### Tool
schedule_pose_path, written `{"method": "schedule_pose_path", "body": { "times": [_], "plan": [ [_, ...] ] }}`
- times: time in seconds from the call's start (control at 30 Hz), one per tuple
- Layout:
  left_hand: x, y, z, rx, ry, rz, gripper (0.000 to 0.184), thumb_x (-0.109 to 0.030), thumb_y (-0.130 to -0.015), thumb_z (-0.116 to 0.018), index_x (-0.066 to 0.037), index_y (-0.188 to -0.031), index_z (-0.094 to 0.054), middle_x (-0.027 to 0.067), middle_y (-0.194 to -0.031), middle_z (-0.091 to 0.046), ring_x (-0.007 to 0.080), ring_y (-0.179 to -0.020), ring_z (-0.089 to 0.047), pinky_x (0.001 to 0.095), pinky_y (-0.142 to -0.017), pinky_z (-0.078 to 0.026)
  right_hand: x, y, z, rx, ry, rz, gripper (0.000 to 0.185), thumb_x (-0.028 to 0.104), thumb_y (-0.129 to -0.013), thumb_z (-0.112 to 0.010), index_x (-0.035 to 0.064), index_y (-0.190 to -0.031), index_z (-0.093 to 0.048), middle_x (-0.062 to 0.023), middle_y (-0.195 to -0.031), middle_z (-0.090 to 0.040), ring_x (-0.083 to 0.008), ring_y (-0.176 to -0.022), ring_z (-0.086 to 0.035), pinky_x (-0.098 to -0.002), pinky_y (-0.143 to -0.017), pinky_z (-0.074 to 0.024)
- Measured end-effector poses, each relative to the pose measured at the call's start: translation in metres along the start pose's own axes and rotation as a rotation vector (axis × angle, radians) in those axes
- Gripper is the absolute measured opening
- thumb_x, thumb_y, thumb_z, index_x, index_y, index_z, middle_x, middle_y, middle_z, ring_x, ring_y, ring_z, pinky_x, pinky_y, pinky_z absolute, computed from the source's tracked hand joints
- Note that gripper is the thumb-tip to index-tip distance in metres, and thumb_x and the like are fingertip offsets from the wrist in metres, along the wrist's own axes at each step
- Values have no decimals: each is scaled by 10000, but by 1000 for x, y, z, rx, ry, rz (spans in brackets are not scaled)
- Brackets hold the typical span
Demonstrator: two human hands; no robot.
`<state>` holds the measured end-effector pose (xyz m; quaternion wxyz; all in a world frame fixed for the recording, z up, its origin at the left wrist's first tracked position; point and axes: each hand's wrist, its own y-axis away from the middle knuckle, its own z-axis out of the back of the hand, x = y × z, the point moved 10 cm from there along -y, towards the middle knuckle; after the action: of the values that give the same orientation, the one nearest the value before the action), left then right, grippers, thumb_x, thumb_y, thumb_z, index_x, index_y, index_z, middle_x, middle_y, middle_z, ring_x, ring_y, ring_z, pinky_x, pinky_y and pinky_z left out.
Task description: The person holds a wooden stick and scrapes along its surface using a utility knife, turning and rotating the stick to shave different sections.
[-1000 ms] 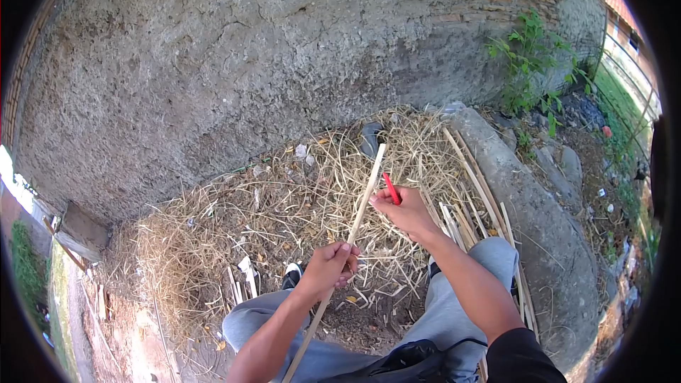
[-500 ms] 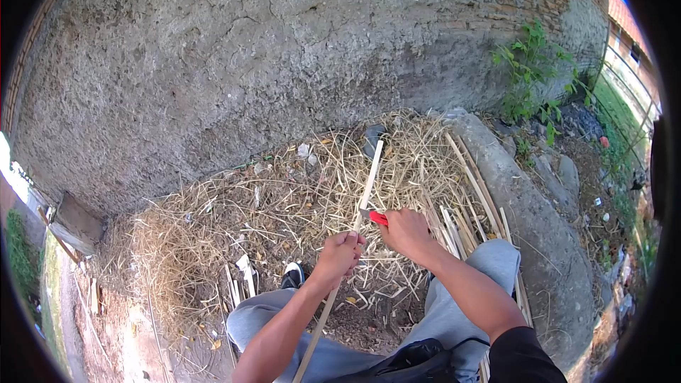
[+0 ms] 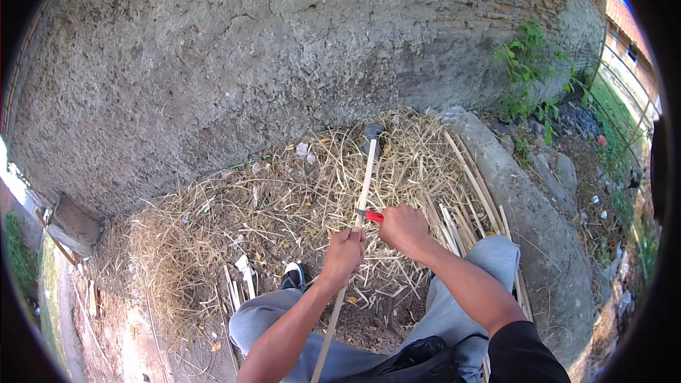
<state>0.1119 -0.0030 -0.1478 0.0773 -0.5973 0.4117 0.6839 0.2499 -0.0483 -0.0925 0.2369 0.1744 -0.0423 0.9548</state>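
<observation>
Near the middle of the view, my left hand [image 3: 345, 254] is closed around a long pale strip [image 3: 367, 179] that looks like wood or bamboo. The strip slants from between my legs up toward the wall. My right hand [image 3: 402, 227], just to the right and slightly higher, grips a red-handled knife [image 3: 373, 216]. Its blade lies against the strip just above my left hand. Dry shavings [image 3: 418, 167] cover the ground beyond both hands.
A rough wall [image 3: 248, 64] rises ahead, with a dark grey object [image 3: 374, 131] near its foot. Long strips [image 3: 472, 177] lie beside a large stone slab [image 3: 525, 220] on the right. Pale strips [image 3: 233, 289] and a shoe [image 3: 293, 276] are at left. A green plant [image 3: 528, 64] stands right.
The red knife has come down and left from above the strip's side onto the strip. My left hand has shifted slightly right and up, and the strip stands a little more upright.
</observation>
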Motion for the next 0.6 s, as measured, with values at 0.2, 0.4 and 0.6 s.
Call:
{"method": "schedule_pose_path", "body": {
  "times": [0.2,0.4,0.6],
  "plan": [
    [-24,15,1,-265,-588,-451,324,-201,-1005,-415,29,-857,-589,133,-622,-554,231,-537,-537,405,-556,-415,-6,-6,-9,17,-37,-36,203,125,-785,-544,16,-800,-715,-275,-815,-673,-431,-776,-676,-517,-731,-526],
    [-31,26,1,-252,-644,-472,304,-188,-994,-413,33,-905,-602,177,-631,-574,311,-577,-584,435,-598,-443,-9,-15,-21,-20,-13,-16,194,122,-794,-539,31,-796,-711,-262,-812,-672,-433,-780,-674,-530,-737,-522],
    [-38,28,0,-252,-706,-489,283,-174,-983,-422,32,-903,-598,218,-696,-612,389,-657,-611,472,-649,-465,-9,-23,-26,-64,-35,5,199,131,-803,-539,33,-814,-711,-257,-788,-666,-423,-758,-676,-519,-705,-530]
  ]
}}
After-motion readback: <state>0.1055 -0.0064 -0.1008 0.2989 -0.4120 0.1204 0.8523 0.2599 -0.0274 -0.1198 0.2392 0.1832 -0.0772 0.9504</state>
